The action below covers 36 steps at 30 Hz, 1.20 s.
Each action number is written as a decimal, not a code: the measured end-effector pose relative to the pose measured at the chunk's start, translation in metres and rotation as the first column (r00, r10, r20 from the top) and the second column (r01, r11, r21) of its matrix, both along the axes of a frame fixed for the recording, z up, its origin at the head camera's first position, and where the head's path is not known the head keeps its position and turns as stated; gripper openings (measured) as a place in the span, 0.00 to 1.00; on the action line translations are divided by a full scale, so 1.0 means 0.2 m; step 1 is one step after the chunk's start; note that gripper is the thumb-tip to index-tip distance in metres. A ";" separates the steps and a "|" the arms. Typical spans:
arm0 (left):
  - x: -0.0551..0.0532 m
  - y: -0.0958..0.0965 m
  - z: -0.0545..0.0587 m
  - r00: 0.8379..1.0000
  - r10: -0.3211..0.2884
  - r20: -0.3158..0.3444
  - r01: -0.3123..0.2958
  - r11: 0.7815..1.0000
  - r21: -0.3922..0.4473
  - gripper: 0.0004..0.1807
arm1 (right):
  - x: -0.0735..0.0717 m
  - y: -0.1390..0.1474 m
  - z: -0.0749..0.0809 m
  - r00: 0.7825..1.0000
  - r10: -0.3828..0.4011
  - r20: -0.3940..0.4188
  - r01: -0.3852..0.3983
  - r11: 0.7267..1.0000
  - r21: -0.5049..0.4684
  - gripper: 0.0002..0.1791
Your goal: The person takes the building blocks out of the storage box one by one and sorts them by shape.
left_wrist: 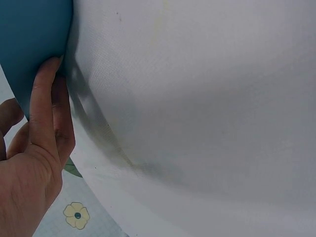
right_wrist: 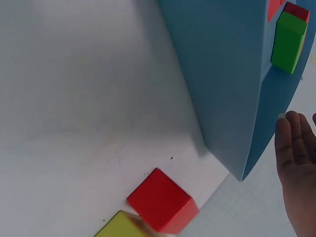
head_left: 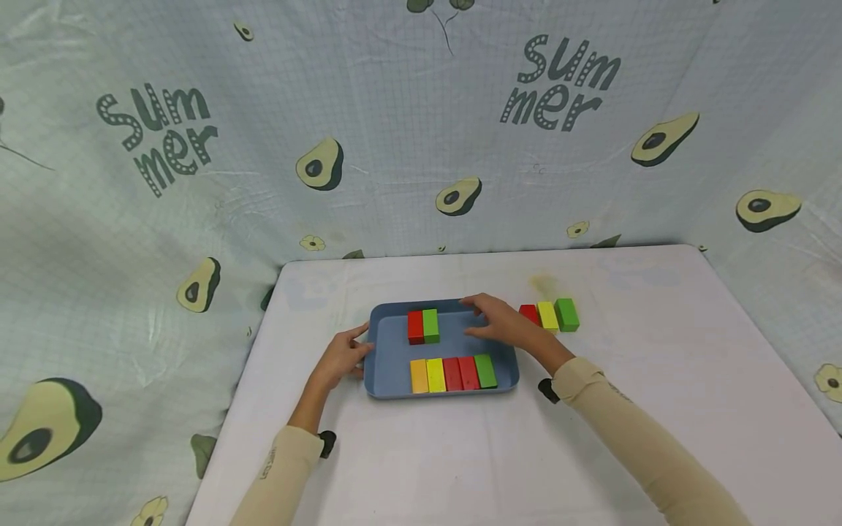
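Observation:
A blue-grey tray (head_left: pixel 395 372) lies on the table. My left hand (head_left: pixel 342 356) grips its left edge; in the left wrist view the fingers (left_wrist: pixel 44 94) press the outer wall while another digit shows by the rim. Over the tray's right side hovers my right hand (head_left: pixel 500 321), fingers parted and nothing between them. Near the back of the tray, a red block (head_left: pixel 415 327) touches a green block (head_left: pixel 430 326). Along the front wall runs a row with an orange block (head_left: pixel 419 376), a yellow block (head_left: pixel 435 375), two red blocks (head_left: pixel 452 374) and a green block (head_left: pixel 485 371).
On the table right of the tray stand a red block (head_left: pixel 529 313), a yellow block (head_left: pixel 547 315) and a green block (head_left: pixel 566 315), partly behind the right forearm. A patterned sheet (head_left: pixel 388 109) hangs behind the white-covered table (head_left: pixel 427 467).

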State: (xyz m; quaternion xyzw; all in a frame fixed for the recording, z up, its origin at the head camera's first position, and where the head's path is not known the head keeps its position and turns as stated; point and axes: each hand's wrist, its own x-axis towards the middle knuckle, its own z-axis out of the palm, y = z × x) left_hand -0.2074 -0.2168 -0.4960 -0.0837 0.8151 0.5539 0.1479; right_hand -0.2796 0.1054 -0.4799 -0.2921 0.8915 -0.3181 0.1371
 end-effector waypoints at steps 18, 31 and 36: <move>0.01 -0.02 0.01 1.000 -0.016 0.001 0.016 1.000 0.015 0.32 | -0.01 -0.19 -0.05 1.000 0.001 -0.021 0.002 0.995 0.101 0.35; 0.02 0.00 0.03 1.000 -0.013 -0.005 0.013 1.000 0.015 0.31 | -0.01 -0.27 -0.06 0.997 -0.072 -0.035 0.078 0.978 0.195 0.35; 0.02 0.00 0.02 1.000 -0.006 -0.002 0.006 1.000 0.012 0.31 | -0.01 -0.30 -0.06 0.998 -0.061 -0.014 0.062 0.960 0.272 0.37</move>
